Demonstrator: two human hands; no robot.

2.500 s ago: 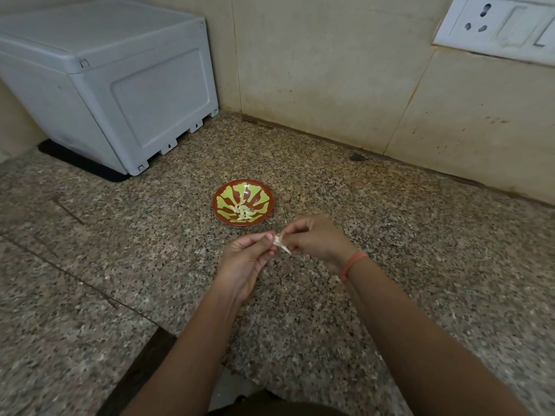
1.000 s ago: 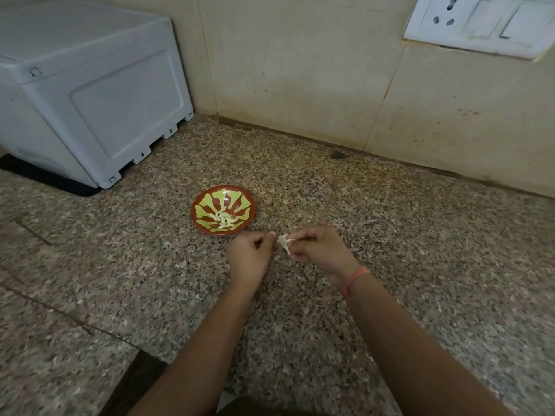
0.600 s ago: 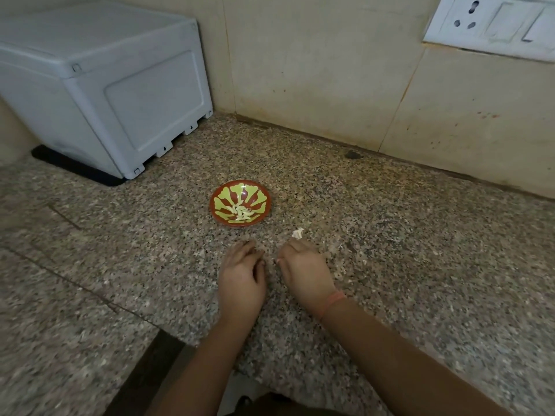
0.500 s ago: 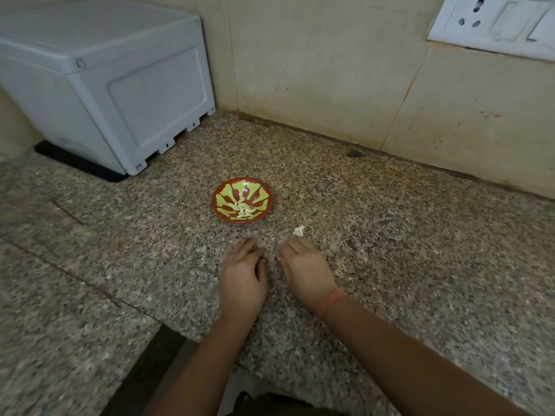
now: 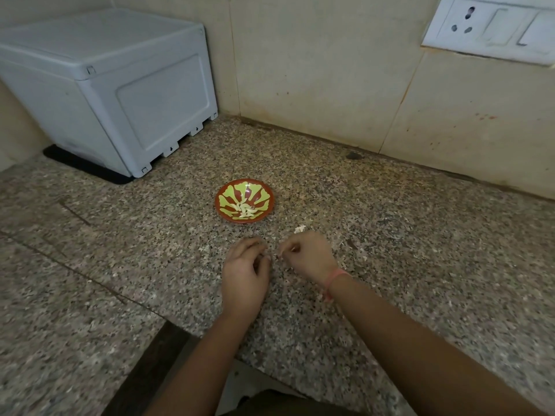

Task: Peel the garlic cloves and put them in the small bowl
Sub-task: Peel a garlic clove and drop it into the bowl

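so the small bowl [image 5: 222, 187], red with green petal shapes, sits on the speckled granite counter [image 5: 420, 235] and it's got a little heap of pale peeled cloves [image 5: 245, 209] in the middle. both hands are down on the stone on the near side of the bowl, close together but not touching. left hand [image 5: 244, 271] is straight in front of the bowl, palm down, fingers loosely bent with the tips on the stone, and nothing showing in it, so relaxed and empty. right hand [image 5: 309, 256] is near-right of the bowl with the fingers tucked under tighter. honestly can't tell if it's pinching anything. pinkish wristband [image 5: 334, 280] on that wrist. there's a white bit [image 5: 299, 229], clove or peel i can't say, lying on the counter just right of the bowl, right at the right hand's knuckles. grey box [image 5: 105, 85] is far-left of the bowl, switch plate [image 5: 492, 28] up on the wall far-right of it.
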